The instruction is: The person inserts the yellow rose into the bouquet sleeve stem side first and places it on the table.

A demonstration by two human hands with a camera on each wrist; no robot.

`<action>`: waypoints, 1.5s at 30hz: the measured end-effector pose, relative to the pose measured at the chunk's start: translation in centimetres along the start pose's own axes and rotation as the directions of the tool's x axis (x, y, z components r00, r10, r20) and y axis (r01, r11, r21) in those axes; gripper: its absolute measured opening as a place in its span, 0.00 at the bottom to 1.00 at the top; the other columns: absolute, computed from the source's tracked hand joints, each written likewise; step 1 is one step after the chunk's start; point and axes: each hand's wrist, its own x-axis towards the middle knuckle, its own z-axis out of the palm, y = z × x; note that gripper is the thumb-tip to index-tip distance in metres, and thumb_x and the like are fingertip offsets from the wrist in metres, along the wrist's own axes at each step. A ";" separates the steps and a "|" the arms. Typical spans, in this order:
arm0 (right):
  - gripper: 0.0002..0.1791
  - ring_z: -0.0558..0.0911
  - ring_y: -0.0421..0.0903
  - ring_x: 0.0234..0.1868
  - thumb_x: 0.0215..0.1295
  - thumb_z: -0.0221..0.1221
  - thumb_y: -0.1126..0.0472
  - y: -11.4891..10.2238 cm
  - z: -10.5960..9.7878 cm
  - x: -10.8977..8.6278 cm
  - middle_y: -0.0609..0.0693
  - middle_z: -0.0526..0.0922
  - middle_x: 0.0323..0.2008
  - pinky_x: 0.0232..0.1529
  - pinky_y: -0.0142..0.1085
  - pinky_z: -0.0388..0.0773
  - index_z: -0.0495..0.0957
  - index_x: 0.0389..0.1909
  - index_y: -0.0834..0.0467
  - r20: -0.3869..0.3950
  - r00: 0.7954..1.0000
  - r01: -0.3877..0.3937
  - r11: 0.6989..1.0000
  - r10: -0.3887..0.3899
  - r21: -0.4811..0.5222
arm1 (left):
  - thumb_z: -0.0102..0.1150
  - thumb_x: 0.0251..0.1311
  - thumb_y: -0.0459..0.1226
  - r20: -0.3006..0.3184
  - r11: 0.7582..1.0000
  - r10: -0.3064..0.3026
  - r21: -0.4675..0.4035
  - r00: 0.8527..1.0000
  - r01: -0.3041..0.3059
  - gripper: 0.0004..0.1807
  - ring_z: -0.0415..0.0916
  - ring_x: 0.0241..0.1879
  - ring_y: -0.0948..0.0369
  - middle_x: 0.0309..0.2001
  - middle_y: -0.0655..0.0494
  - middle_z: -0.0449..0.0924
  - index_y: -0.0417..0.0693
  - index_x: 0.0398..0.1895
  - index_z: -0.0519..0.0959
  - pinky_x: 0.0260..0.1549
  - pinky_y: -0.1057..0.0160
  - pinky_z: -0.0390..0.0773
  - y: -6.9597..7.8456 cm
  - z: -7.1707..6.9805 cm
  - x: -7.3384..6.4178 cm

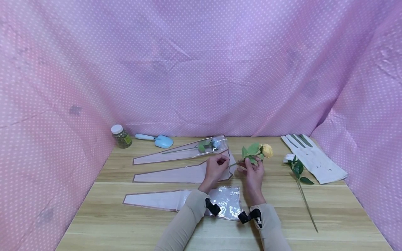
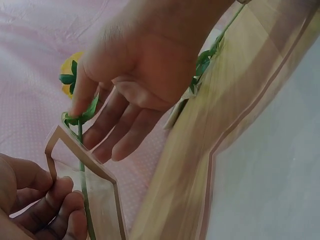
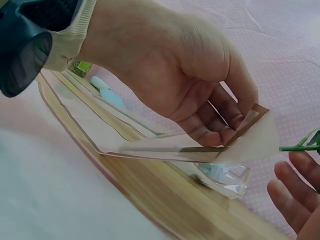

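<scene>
A pink dotted curtain [image 1: 201, 69] walls in the wooden table [image 1: 106, 216]. The middle wrapper [image 1: 176, 175] lies on it, brown-edged, its wide mouth toward the right. Nearer than the middle wrapper is the near wrapper [image 1: 154, 200], the left forearm [image 1: 183, 223] crossing over it, wood showing between the two. Beyond the middle wrapper is the far wrapper [image 1: 176, 156], the gap tapering away toward the mouth. Well right of the middle wrapper lie a white glove [image 1: 318, 164] and a white rose [image 1: 297, 168].

The left hand [image 1: 216, 167] pinches the middle wrapper's rim, fingertips together. The right hand [image 1: 255, 174] pinches the yellow rose [image 1: 267, 151] just past the mouth, its other fingers apart; the stem runs inside the middle wrapper, the bloom outside. Beyond the middle wrapper's narrow end sit a blue trowel [image 1: 163, 141] and a jar [image 1: 120, 139].
</scene>
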 end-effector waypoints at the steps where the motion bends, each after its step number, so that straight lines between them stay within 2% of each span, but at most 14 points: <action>1: 0.10 0.89 0.39 0.33 0.74 0.55 0.56 -0.1 0.0 0.0 0.46 0.89 0.31 0.37 0.38 0.87 0.68 0.49 0.53 -0.001 1.000 0.002 1.000 -0.002 -0.005 | 0.62 0.54 0.26 -0.001 1.000 0.000 0.002 1.000 0.000 0.05 0.70 0.23 0.72 0.30 0.35 0.84 0.31 0.32 0.84 0.24 0.77 0.70 0.0 0.0 0.0; 7: 0.09 0.88 0.39 0.30 0.77 0.51 0.53 -0.6 0.0 0.0 0.45 0.89 0.30 0.33 0.36 0.87 0.71 0.45 0.55 -0.012 1.000 0.024 1.000 -0.024 0.012 | 0.62 0.54 0.26 -0.007 0.999 0.021 0.041 1.000 -0.021 0.04 0.70 0.24 0.73 0.30 0.37 0.85 0.32 0.31 0.85 0.25 0.78 0.72 0.1 0.1 0.0; 14: 0.07 0.88 0.38 0.30 0.74 0.55 0.57 -0.5 0.1 -0.1 0.41 0.88 0.32 0.31 0.35 0.86 0.77 0.42 0.57 -0.045 0.995 0.090 0.996 -0.089 0.014 | 0.63 0.55 0.26 -0.022 0.997 0.039 0.064 0.999 -0.038 0.03 0.71 0.25 0.71 0.29 0.39 0.85 0.34 0.31 0.85 0.27 0.77 0.72 0.3 0.3 0.0; 21: 0.10 0.87 0.37 0.31 0.74 0.55 0.59 -0.1 0.2 0.0 0.41 0.87 0.33 0.31 0.33 0.86 0.72 0.30 0.53 -0.017 0.995 0.102 0.995 -0.102 0.008 | 0.63 0.54 0.26 -0.026 0.997 0.058 0.058 0.998 -0.056 0.03 0.71 0.25 0.71 0.29 0.39 0.85 0.34 0.31 0.85 0.27 0.77 0.73 0.6 0.2 0.0; 26: 0.09 0.87 0.38 0.31 0.74 0.55 0.58 0.1 0.4 -0.2 0.41 0.86 0.33 0.33 0.36 0.87 0.73 0.32 0.55 -0.004 0.997 0.083 0.997 -0.083 -0.008 | 0.63 0.54 0.26 -0.030 0.997 0.064 0.051 0.997 -0.063 0.03 0.71 0.24 0.72 0.29 0.39 0.85 0.33 0.30 0.85 0.26 0.77 0.73 0.9 0.1 -0.2; 31: 0.08 0.86 0.37 0.34 0.74 0.55 0.55 0.2 0.6 -0.6 0.41 0.85 0.36 0.39 0.38 0.87 0.75 0.38 0.56 0.000 0.999 0.033 0.997 -0.033 -0.070 | 0.63 0.54 0.26 -0.036 0.997 0.059 0.045 0.998 -0.058 0.03 0.70 0.24 0.72 0.29 0.39 0.85 0.33 0.30 0.85 0.26 0.77 0.72 1.3 0.0 -0.3; 38: 0.13 0.84 0.35 0.39 0.74 0.54 0.51 0.3 0.8 -1.0 0.38 0.83 0.38 0.41 0.33 0.85 0.77 0.45 0.56 0.006 1.000 -0.002 0.986 0.003 -0.166 | 0.63 0.54 0.26 -0.043 0.997 0.073 0.042 0.996 -0.071 0.03 0.70 0.23 0.73 0.28 0.37 0.85 0.32 0.30 0.84 0.25 0.78 0.71 1.7 -0.1 -0.5; 45: 0.10 0.84 0.36 0.36 0.72 0.59 0.53 0.6 1.0 -0.9 0.40 0.84 0.34 0.36 0.31 0.85 0.80 0.41 0.56 -0.026 1.000 -0.004 0.992 0.001 -0.129 | 0.62 0.54 0.25 -0.045 0.995 0.095 0.037 0.994 -0.094 0.03 0.69 0.23 0.73 0.27 0.37 0.84 0.32 0.29 0.84 0.25 0.78 0.71 1.9 -0.1 -0.4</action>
